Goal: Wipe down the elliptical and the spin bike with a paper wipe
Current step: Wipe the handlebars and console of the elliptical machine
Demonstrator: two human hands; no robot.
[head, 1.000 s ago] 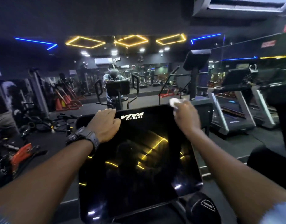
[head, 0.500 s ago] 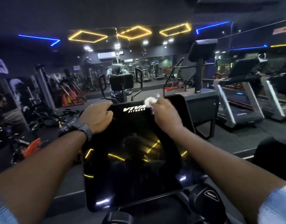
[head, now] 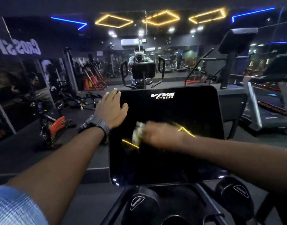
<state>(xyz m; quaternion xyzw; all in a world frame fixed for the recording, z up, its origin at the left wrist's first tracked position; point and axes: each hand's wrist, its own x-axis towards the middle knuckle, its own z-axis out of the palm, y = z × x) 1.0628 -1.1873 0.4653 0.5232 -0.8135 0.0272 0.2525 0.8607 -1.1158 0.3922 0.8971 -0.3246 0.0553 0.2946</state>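
Both arms out fwd; left hand (head: 112,108) flat, fingers straight; right hand (head: 157,133) blurred, fingers curled in a pinch.

I see the elliptical's console (head: 180,120), a glossy black panel tilted toward me, "VIVA FITNESS" printed white near its top edge. A crumpled white wipe (head: 138,133), motion-blurred, lies against the screen's left-middle area.
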